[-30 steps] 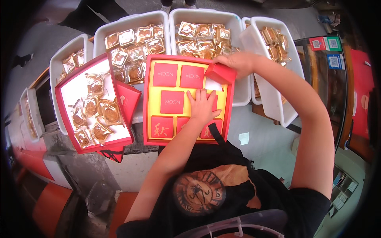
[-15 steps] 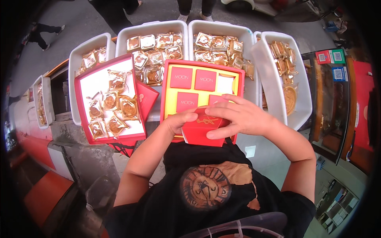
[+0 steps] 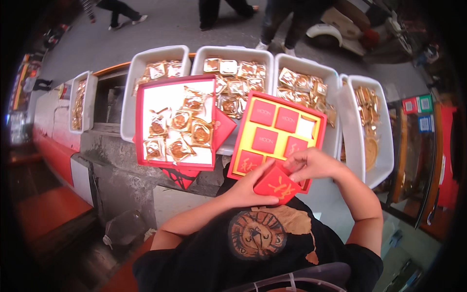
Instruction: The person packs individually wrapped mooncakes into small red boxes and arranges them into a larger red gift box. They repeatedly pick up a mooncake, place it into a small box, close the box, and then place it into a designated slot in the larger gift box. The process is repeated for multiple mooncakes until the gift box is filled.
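Close before the chest: one small red box (image 3: 282, 189), gold mark on one face, held tilted just above the black shirt (image 3: 209, 248). Shape near-square, so no clear long axis; the marked face turns up and toward the body.

Left hand (image 3: 250, 189): at the box's left, fingers clamped on it, thumb along the near edge, the rest behind the far left side.

Right hand (image 3: 314, 164): at the far right of the box, fingers bent and drawn together, tips touching the upper edge; whether they pinch it cannot be told. The box thus lies between the hands, toward the body and leftward from the right fingertips. Both hands touch it; the left has the fuller contact.

Just beyond: one large red box (image 3: 297, 103), turned askew, its near right corner partly behind the right hand. Contents: yellow insert and small red boxes in rows, some partly hidden; far right compartment shows a white patch (image 3: 305, 128). Its support is hidden.

Left of it: one shallow red tray (image 3: 154, 97), white inside, with wrapped pastries (image 3: 181, 120); red packaging (image 3: 225, 127) juts out beneath its right side.

Behind and to either side: pale plastic bins (image 3: 233, 50) of wrapped pastries, ranged along a bench (image 3: 113, 69), wooden edge visible, mostly covered.

Farthest: grey pavement (image 3: 165, 24), standing and walking legs (image 3: 287, 24), and a pale scooter (image 3: 325, 33) at upper right.
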Available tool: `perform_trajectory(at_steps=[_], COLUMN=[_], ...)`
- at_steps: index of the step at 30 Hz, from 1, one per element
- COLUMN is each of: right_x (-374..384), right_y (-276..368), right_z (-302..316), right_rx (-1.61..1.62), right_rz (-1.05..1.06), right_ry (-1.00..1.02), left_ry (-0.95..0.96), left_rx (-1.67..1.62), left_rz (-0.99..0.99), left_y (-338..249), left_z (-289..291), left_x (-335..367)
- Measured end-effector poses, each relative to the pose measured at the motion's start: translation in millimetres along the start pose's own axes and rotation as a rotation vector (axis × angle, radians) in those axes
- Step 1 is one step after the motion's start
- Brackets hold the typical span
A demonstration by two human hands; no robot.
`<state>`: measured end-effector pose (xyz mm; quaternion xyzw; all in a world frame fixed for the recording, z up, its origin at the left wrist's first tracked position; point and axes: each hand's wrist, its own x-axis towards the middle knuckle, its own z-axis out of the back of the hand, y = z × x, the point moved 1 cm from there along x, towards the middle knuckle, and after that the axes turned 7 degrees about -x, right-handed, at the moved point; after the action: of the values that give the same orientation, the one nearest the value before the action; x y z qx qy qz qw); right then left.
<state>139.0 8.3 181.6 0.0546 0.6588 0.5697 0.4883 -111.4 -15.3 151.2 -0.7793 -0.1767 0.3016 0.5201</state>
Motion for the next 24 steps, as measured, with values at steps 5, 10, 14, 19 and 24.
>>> perform_trajectory(at_steps=[5,10,14,19,24], right_x=[17,33,49,67,78], right_y=[62,124,135,152,166], right_z=[-8,-40,-48,-49,-58], right_rx=[-0.318,-0.790,-0.970,-0.909,-1.003], right_rz=[0.014,0.081,0.205,0.197,0.205], right_ry=[0.154,0.203,0.231,0.307,0.309], left_ry=[0.041,-0.065,-0.192,-0.156,-0.174], left_rx=[0.238,0.409,0.417,0.368,0.357], left_rz=[-0.010,0.048,0.097,0.086,0.147], left_y=[-30,-39,-36,-39,-44], left_z=[17,27,36,48,56], left_x=[-21,-45,-62,-75,-83])
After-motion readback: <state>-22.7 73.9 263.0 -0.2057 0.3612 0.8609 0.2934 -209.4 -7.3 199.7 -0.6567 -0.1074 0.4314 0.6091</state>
